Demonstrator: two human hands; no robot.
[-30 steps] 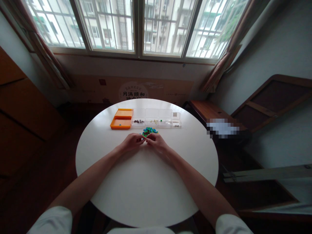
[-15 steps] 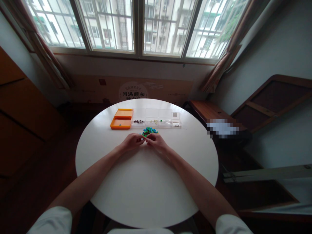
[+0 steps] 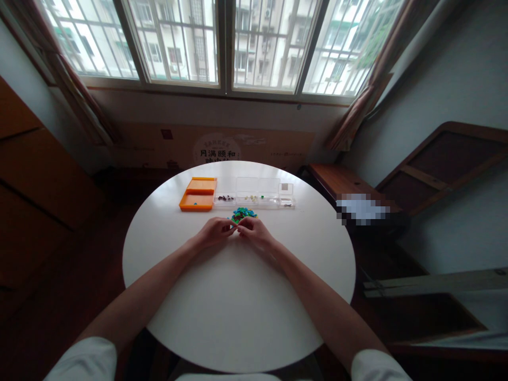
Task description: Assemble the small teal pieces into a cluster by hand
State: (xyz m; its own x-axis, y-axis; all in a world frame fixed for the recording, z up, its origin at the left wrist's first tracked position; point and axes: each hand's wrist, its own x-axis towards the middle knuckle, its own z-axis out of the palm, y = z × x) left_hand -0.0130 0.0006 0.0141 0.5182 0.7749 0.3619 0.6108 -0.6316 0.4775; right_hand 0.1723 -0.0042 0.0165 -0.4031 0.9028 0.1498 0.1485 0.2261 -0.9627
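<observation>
My left hand [image 3: 217,231] and my right hand [image 3: 255,230] meet fingertip to fingertip over the white round table [image 3: 238,307]. Both are closed in a pinch, and whatever they hold between them is too small to name. Just beyond the fingers lies a pile of small blue, green and brown pieces [image 3: 243,212], its near side partly hidden by my hands. An open orange case [image 3: 197,201] stands behind and to the left, with a small blue piece inside. Open clear plastic boxes [image 3: 257,201] to its right hold dark, pale and green bits.
Beyond the table's right edge is a wooden bench [image 3: 337,180] with a blurred pale item on it. A printed cardboard panel [image 3: 278,143] stands under the barred window. An orange-brown cabinet [image 3: 35,185] is at the left.
</observation>
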